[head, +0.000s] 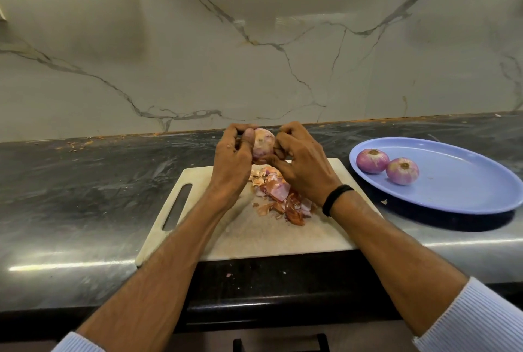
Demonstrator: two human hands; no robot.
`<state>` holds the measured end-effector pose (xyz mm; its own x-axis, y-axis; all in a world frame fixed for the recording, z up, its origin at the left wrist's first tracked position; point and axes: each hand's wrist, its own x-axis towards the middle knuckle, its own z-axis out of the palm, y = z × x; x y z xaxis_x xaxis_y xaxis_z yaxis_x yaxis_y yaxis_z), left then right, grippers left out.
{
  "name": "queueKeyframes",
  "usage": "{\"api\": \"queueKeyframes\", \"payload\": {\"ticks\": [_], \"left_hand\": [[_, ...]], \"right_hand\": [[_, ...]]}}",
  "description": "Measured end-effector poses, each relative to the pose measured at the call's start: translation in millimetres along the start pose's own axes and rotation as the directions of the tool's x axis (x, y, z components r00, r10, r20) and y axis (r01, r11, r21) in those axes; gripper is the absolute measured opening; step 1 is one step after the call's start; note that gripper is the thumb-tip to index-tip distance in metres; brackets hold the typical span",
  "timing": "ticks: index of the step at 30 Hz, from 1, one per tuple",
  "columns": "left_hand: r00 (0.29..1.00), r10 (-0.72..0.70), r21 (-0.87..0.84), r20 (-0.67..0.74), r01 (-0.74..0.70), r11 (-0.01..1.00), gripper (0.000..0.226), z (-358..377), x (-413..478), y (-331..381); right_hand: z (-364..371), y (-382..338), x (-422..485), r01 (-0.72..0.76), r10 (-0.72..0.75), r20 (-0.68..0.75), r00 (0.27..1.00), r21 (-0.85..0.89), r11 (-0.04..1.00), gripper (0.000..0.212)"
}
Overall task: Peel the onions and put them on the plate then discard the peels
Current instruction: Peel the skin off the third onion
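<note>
Left hand [233, 153]: fingers grip onion [263, 144]
Right hand [304, 167]: fingers pinch its skin
Peels [278, 196]: on board [254, 235]
Plate [458, 182]: two peeled onions [372, 160]

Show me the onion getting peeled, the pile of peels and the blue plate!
Onion getting peeled [263, 143]: head view, its pale front side.
Pile of peels [278, 192]: head view, middle of the heap.
Blue plate [467, 179]: head view, bare middle of its floor.
</note>
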<state>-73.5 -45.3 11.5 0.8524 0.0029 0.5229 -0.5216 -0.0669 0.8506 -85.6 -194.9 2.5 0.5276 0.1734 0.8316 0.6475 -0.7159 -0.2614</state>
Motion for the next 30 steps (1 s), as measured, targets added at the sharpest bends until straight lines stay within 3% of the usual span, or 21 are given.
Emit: {"api": "queueKeyframes", "payload": {"ticks": [7, 19, 30], "left_hand": [[0.999, 0.01, -0.035, -0.047, -0.012, 0.999, 0.014, -0.3, -0.5, 1.1], [0.993, 0.117, 0.118, 0.015, -0.118, 0.986, 0.012, -2.1, -1.6, -0.2], [0.998, 0.056, 0.027, 0.016, -0.057, 0.998, 0.015, 1.5, -2.6, 3.0]], "right_hand": [[1.4, -2.0, 5.9, -0.101, 0.109, -0.057, 0.992, 0.124, 0.987, 0.023], [1.1, 3.2, 6.4, -0.073, 0.085, -0.124, 0.989, 0.097, 0.993, 0.006], [1.9, -0.1, 6.0, -0.05, 0.049, -0.099, 0.994, -0.003, 0.999, 0.025]]}}
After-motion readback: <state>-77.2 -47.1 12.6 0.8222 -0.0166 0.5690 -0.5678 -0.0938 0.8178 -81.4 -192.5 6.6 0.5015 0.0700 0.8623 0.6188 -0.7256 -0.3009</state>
